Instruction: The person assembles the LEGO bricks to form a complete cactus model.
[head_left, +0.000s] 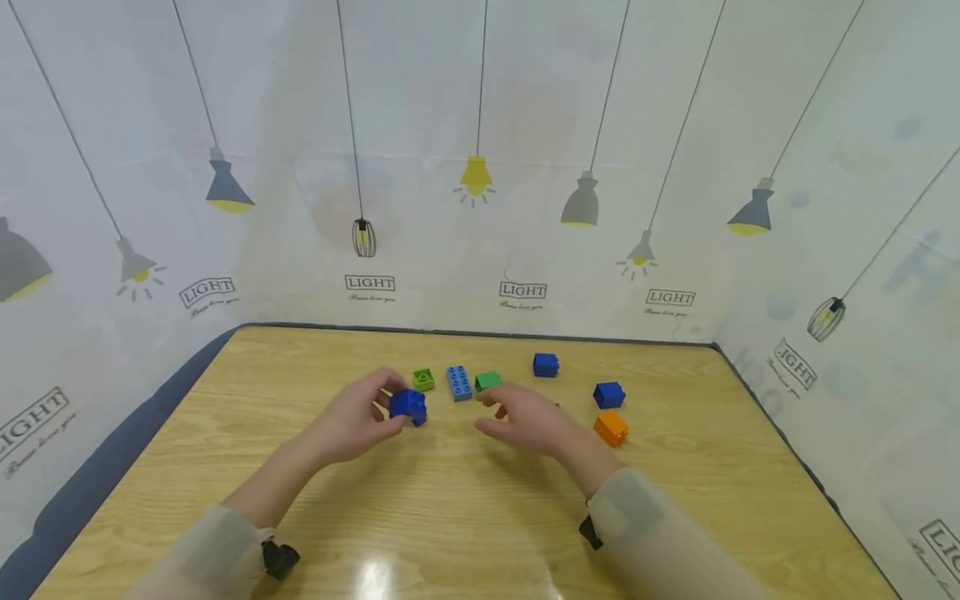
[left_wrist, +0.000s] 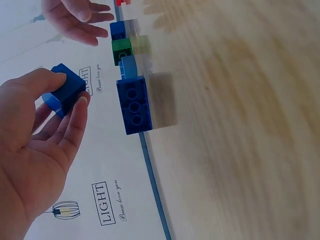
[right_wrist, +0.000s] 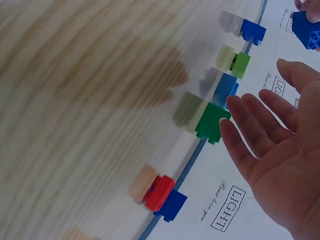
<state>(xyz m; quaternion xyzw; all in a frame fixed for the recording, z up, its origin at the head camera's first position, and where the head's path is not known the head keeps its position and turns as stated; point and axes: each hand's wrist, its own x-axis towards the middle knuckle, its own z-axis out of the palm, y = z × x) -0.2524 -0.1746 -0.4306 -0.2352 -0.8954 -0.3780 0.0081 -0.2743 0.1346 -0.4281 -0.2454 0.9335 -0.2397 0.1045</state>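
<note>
My left hand [head_left: 352, 423] holds a dark blue toy building brick [head_left: 405, 403] between thumb and fingers, raised over the table. Another dark blue brick [left_wrist: 134, 106] stands on the table beside it, mostly hidden behind the held one in the head view. My right hand [head_left: 525, 419] holds nothing; its fingers are spread and relaxed, close to a green brick [right_wrist: 212, 122]. Between the hands lie a light blue brick [head_left: 459, 383] with studs up and a lime green brick [head_left: 423, 380]. A red brick [right_wrist: 160, 193] shows in the right wrist view, largely covered by my right hand in the head view.
To the right on the wooden table [head_left: 450, 517] are an orange brick [head_left: 611, 428] and a blue brick [head_left: 609, 395]. Farther back sits one more blue brick [head_left: 546, 365]. A pale lamp-printed curtain [head_left: 420, 167] surrounds the table's back and sides.
</note>
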